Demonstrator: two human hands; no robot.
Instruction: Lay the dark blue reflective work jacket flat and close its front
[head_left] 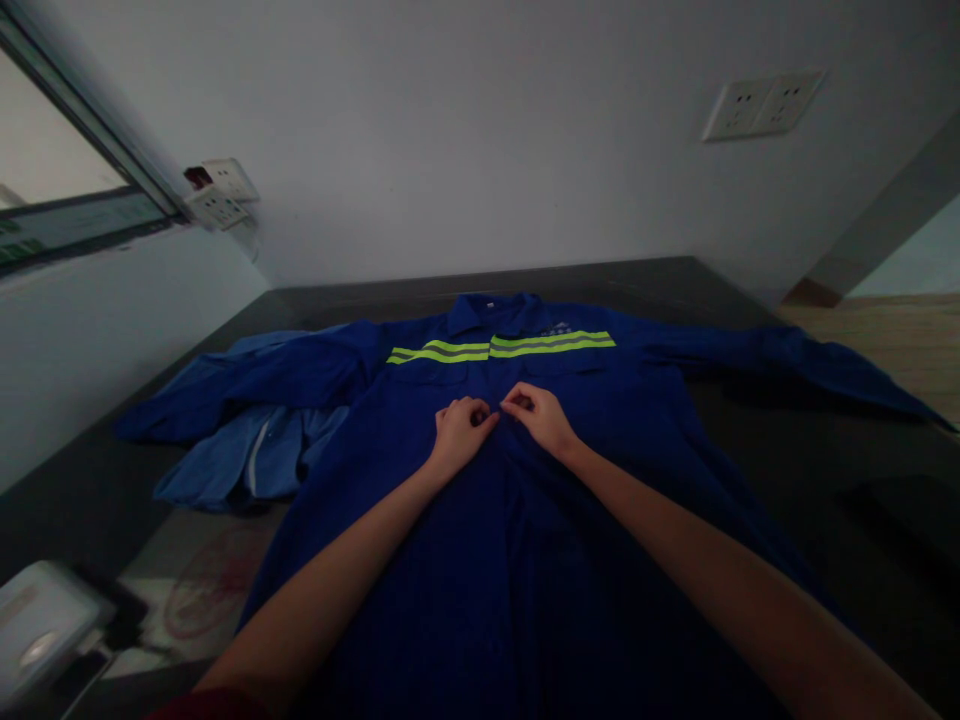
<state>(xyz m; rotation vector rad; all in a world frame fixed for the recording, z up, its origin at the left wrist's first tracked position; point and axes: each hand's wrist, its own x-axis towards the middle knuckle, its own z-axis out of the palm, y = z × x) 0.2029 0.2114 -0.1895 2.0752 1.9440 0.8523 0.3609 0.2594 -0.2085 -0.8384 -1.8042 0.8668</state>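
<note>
A dark blue work jacket (420,560) lies spread front side up on the dark table, its collar at the far end and both sleeves stretched outward. Yellow-green reflective strips (555,344) cross its chest. Over the front opening, below the strips, my left hand (460,428) is closed with thumb and fingers drawn together. Facing it a short gap away, my right hand (541,412) makes a pinch at the same opening. Whatever lies between the fingertips is too small and dark to make out.
Lighter blue folded clothing (225,465) lies under the jacket's sleeve on the left. A white device (49,620) with a cable stands at the near left. A dark object (911,520) rests at the right. Behind the table (652,280) rises a wall with sockets (765,105).
</note>
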